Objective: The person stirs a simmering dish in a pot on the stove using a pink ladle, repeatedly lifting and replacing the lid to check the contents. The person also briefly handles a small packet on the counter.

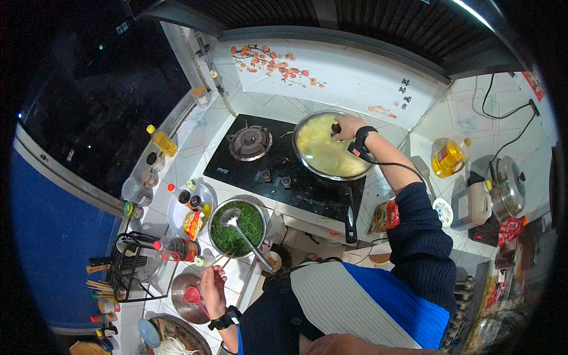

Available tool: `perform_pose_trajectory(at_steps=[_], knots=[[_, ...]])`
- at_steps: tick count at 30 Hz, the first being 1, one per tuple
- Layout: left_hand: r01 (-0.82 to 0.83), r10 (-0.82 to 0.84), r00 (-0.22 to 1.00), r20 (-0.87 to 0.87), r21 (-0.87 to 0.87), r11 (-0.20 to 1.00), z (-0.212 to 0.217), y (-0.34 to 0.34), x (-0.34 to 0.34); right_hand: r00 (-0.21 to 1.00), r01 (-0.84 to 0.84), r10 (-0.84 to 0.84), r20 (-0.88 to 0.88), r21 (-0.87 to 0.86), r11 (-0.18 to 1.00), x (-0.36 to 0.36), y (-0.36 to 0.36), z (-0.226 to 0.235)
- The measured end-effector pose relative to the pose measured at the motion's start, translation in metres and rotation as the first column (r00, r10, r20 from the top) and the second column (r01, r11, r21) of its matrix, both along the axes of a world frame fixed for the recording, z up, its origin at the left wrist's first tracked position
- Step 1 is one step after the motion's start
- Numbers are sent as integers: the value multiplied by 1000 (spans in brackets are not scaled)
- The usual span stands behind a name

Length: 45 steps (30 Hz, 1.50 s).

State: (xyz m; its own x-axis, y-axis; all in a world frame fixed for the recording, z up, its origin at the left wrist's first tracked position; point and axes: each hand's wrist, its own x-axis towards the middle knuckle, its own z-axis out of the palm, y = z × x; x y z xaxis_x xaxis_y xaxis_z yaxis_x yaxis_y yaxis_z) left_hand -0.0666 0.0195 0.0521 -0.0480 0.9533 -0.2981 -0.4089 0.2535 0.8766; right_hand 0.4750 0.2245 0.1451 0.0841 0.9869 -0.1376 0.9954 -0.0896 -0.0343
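Far left on the counter, a black wire rack [133, 266] stands with a red-capped bottle [176, 249] lying across its top edge, and behind it a yellow bottle [161, 141] sits by the dark window. Next along, the left hand [212, 288] is low over the counter, fingers curled shut around a pair of chopsticks [225, 259] whose tips point up toward the metal bowl of greens [238, 227]; a ladle [244, 235] lies across that bowl, its scoop resting in the greens. Just under the hand there's a small steel bowl [188, 291] with a red spoon [193, 295] in it. Moving to the middle, the black gas stove [278, 171] has its left burner [249, 142] bare, and on the right burner sits the wok [331, 148], covered by a glass lid [325, 151] clouded over something yellow. The right hand [348, 126] is on top of that lid, fingers closed around its knob, wrist strapped with a black device and cable. Over on the right, a yellow oil jug [448, 157] stands near the wall, a white jug [478, 201] beside it, and a steel cooker [507, 186] at the far edge.
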Motion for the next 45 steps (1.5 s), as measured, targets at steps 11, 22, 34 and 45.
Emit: perform_pose_trajectory(at_steps=[11,22,34,45], knots=[[13,-13,999,31,-2,1000,-1,-10,2,994,97,-90,56,-127,987,-3,8,-4],[-17,18,1000,7,-58,998,-1,-5,8,992,67,-62,107,-50,996,-7,11,-12],[-4,6,999,34,-63,998,-9,-6,-3,977,140,-134,164,-25,990,-13,15,-20],[28,-26,998,49,-28,999,-9,3,-5,994,97,-92,-60,89,991,26,28,2]])
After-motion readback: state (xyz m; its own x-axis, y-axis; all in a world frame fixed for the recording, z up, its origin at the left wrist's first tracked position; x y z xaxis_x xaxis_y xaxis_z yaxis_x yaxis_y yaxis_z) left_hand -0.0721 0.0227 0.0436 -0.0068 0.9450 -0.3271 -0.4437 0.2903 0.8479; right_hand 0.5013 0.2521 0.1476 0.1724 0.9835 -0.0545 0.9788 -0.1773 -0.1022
